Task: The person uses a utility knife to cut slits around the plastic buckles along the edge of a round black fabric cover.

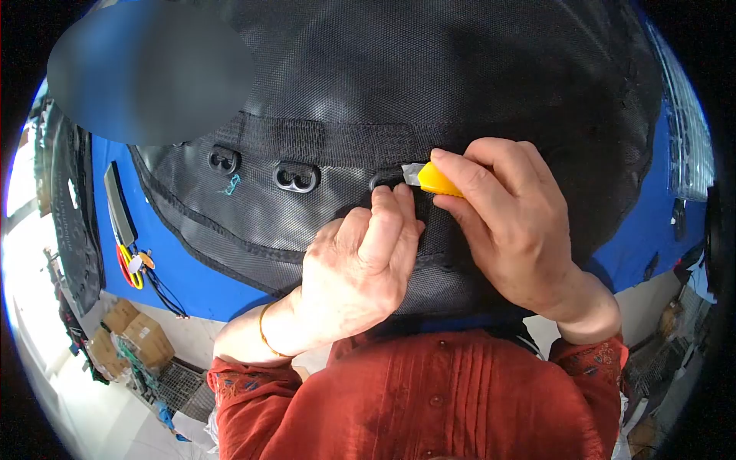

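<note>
A large piece of black woven fabric [345, 84] is spread out, with a row of black webbing [330, 140] across it and black plastic two-hole buckles [297, 177] below. My right hand [514, 222] grips a yellow utility knife [440, 179] between thumb and fingers. Its blade [412, 174] points left and lies against the webbing's lower edge, beside another black buckle [381, 181]. On that buckle press the fingertips of my left hand [360, 268], with the other fingers curled. Part of the buckle is hidden under these fingers.
The fabric lies on a blue table [180, 280]. To the left are scissors with red and yellow handles [130, 264] and a dark flat strip [119, 203]. Teal thread [232, 185] rests near the leftmost buckles. Cardboard boxes [142, 337] stand below left. A blurred patch covers the upper left.
</note>
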A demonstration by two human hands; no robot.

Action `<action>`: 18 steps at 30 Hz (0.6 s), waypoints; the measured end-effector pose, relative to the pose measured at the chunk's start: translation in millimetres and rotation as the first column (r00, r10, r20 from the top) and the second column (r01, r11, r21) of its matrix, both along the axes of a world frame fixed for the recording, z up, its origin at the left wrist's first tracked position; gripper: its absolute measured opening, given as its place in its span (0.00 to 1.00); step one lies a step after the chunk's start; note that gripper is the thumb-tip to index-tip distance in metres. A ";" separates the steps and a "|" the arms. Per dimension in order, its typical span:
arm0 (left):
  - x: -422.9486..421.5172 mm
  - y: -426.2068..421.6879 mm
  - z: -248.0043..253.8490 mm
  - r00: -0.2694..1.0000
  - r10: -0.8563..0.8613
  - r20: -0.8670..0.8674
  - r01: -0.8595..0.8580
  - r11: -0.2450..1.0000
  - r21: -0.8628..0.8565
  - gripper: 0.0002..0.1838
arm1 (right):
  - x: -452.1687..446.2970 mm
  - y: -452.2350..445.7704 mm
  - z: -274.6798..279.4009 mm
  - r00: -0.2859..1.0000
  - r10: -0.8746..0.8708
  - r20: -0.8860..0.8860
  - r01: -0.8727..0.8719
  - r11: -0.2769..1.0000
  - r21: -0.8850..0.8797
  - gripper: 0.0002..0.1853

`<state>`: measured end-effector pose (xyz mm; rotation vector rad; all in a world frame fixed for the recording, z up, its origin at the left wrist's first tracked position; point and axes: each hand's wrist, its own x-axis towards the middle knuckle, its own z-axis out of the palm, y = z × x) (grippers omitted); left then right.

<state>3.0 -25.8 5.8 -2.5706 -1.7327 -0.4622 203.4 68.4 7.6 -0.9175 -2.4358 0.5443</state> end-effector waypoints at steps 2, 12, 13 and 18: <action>0.0 0.0 0.1 1.000 -0.001 -0.006 0.001 1.000 -0.005 0.26 | -0.6 0.0 0.6 1.000 -0.007 0.001 0.007 1.000 -0.014 0.23; 0.1 0.3 -0.4 1.000 0.000 0.001 0.000 1.000 -0.008 0.25 | -2.0 -4.2 2.4 0.998 -0.020 0.051 0.019 1.000 0.015 0.21; 0.3 0.3 -0.8 1.000 0.001 0.006 -0.001 1.000 -0.003 0.25 | -2.4 -4.1 2.8 0.998 -0.021 0.052 0.020 1.000 0.016 0.21; 0.6 0.3 -0.8 1.000 -0.001 -0.009 0.001 1.000 0.004 0.25 | -4.0 -4.8 5.2 0.998 -0.036 0.060 0.034 0.999 0.043 0.20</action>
